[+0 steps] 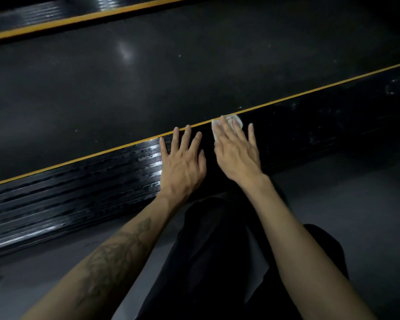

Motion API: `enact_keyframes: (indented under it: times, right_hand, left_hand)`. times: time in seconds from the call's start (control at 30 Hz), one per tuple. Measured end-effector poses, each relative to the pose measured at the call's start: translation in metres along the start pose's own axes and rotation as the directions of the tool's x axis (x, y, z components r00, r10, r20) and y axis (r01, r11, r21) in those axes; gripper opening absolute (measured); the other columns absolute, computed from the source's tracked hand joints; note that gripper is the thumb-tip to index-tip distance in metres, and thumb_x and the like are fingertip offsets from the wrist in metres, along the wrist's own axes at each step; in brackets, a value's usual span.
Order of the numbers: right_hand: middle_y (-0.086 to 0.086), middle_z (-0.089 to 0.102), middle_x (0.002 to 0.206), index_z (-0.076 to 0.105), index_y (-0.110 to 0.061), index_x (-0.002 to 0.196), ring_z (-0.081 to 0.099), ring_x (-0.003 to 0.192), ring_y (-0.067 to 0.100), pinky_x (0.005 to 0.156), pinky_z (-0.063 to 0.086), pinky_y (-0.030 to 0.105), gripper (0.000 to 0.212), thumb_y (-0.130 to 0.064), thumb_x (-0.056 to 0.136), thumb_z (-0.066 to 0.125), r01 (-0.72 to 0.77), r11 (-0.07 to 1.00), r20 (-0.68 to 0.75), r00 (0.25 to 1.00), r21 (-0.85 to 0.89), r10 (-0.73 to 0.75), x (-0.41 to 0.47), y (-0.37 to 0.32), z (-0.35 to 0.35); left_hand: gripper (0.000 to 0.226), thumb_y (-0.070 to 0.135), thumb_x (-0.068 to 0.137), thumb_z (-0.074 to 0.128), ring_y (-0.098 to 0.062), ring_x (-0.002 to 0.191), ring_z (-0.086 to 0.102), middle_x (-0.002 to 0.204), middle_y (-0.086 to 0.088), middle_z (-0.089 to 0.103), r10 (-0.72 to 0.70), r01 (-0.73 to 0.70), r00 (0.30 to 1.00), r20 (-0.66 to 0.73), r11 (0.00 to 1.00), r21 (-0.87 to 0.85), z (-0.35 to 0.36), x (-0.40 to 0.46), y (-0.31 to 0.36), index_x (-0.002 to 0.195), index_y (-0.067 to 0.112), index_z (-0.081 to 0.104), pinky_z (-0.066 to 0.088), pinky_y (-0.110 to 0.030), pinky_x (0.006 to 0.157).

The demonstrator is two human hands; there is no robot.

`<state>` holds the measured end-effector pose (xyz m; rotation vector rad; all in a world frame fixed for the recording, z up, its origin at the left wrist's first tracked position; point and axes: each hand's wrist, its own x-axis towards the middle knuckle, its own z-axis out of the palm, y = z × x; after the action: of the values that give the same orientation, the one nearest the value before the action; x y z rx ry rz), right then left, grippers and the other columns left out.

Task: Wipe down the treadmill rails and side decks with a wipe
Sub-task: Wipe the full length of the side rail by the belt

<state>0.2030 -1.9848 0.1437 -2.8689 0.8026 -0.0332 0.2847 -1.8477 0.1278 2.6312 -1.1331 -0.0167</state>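
The near side deck [79, 195] of the treadmill is a black ribbed strip with a yellow line along its inner edge, running diagonally across the view. My left hand [183, 165] lies flat on it, fingers spread, holding nothing. Just to its right, my right hand [236, 151] presses a small white wipe [237, 120] flat against the deck at the yellow line; most of the wipe is hidden under my fingers. To the left of my hands the deck looks wet and shiny; to the right it is dull with pale specks.
The wide dark running belt [171, 72] lies beyond the deck. The far side deck [44, 16], also yellow-edged, crosses the top left. Grey floor [356, 192] lies in front of the deck, and my knee in black trousers [217, 250] sits between my forearms.
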Motion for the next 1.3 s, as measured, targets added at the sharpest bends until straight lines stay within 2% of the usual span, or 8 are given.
enact_keyframes:
  times: [0.13, 0.4, 0.53, 0.73, 0.83, 0.93, 1.13, 1.3]
  right_hand:
    - [0.002, 0.007, 0.173, 0.010, -0.019, 0.165, 0.003, 0.160, 0.023, 0.127, -0.004, 0.052, 0.060, -0.034, 0.110, 0.027, -0.072, 0.997, -0.038, 0.997, 0.028, 0.073, -0.017, -0.004, 0.003]
    - [0.002, 0.006, 0.173, 0.009, -0.020, 0.166, 0.004, 0.160, 0.022, 0.126, -0.002, 0.054, 0.060, -0.034, 0.110, 0.026, 0.070, 0.997, 0.015, 0.997, -0.031, -0.070, 0.005, -0.006, 0.000]
    - [0.015, 0.021, 0.169, 0.026, -0.012, 0.162, 0.018, 0.157, 0.030, 0.126, 0.013, 0.054, 0.062, -0.034, 0.105, 0.032, 0.018, 1.000, -0.079, 0.997, 0.018, -0.017, -0.011, -0.008, 0.004]
    - [0.023, 0.033, 0.160, 0.035, -0.002, 0.157, 0.023, 0.153, 0.034, 0.125, 0.024, 0.050, 0.065, -0.037, 0.102, 0.032, 0.117, 0.990, -0.068, 0.991, 0.073, -0.112, -0.014, -0.006, 0.003]
    - [0.021, 0.033, 0.162, 0.033, -0.002, 0.158, 0.023, 0.155, 0.031, 0.128, 0.017, 0.049, 0.068, -0.040, 0.102, 0.022, 0.233, 0.972, -0.019, 0.972, 0.002, -0.233, -0.008, 0.006, -0.001]
    - [0.007, 0.015, 0.172, 0.018, -0.015, 0.164, 0.009, 0.159, 0.019, 0.129, 0.001, 0.045, 0.060, -0.035, 0.108, 0.021, 0.295, 0.955, 0.034, 0.955, -0.016, -0.294, 0.003, 0.020, -0.008]
    - [0.004, -0.005, 0.173, 0.002, -0.016, 0.165, -0.007, 0.159, 0.018, 0.128, -0.006, 0.048, 0.062, -0.036, 0.110, 0.023, 0.075, 0.997, 0.050, 0.996, -0.019, -0.074, -0.001, 0.027, -0.008]
    - [0.004, 0.004, 0.173, 0.010, -0.018, 0.166, 0.000, 0.159, 0.017, 0.128, -0.003, 0.047, 0.060, -0.036, 0.110, 0.025, 0.143, 0.990, 0.046, 0.989, 0.013, -0.143, -0.006, 0.006, -0.003]
  left_hand:
    - [0.059, 0.042, 0.102, 0.028, -0.029, 0.159, 0.011, 0.169, -0.004, 0.025, -0.002, 0.002, 1.000, 0.009, 1.000, 0.003, 0.001, 0.000, 0.001, 0.157, 0.023, 0.039, 0.009, -0.062, 0.125]
    - [0.060, 0.041, 0.102, 0.026, -0.029, 0.159, 0.011, 0.169, -0.006, 0.026, 0.004, -0.004, 1.000, -0.003, 1.000, -0.018, 0.000, 0.001, 0.000, 0.156, 0.021, 0.040, 0.008, -0.063, 0.125]
    - [0.063, 0.043, 0.100, 0.022, -0.029, 0.159, 0.011, 0.169, -0.005, 0.026, 0.002, -0.002, 1.000, -0.006, 1.000, -0.022, -0.001, 0.000, 0.000, 0.156, 0.021, 0.041, 0.007, -0.062, 0.125]
    - [0.064, 0.044, 0.099, 0.022, -0.028, 0.159, 0.013, 0.168, -0.005, 0.028, -0.006, 0.006, 1.000, -0.016, 0.999, -0.047, -0.003, 0.000, 0.001, 0.155, 0.021, 0.043, 0.006, -0.059, 0.126]
    - [0.063, 0.044, 0.100, 0.024, -0.026, 0.159, 0.014, 0.168, -0.004, 0.029, 0.000, -0.001, 1.000, -0.030, 0.999, -0.036, -0.002, -0.001, -0.001, 0.155, 0.022, 0.044, 0.006, -0.056, 0.126]
    - [0.062, 0.044, 0.101, 0.024, -0.025, 0.158, 0.016, 0.167, -0.003, 0.030, -0.001, -0.001, 0.999, -0.044, 1.000, -0.031, -0.001, 0.000, -0.002, 0.155, 0.022, 0.045, 0.008, -0.055, 0.126]
    - [0.062, 0.045, 0.102, 0.024, -0.027, 0.158, 0.014, 0.168, -0.005, 0.028, 0.008, -0.009, 1.000, -0.028, 1.000, -0.019, 0.002, 0.001, -0.003, 0.156, 0.022, 0.041, 0.007, -0.057, 0.127]
    - [0.063, 0.042, 0.101, 0.023, -0.028, 0.159, 0.010, 0.170, -0.008, 0.023, 0.049, -0.049, 0.999, 0.011, 0.999, 0.017, 0.002, 0.002, -0.003, 0.158, 0.019, 0.037, 0.010, -0.061, 0.126]
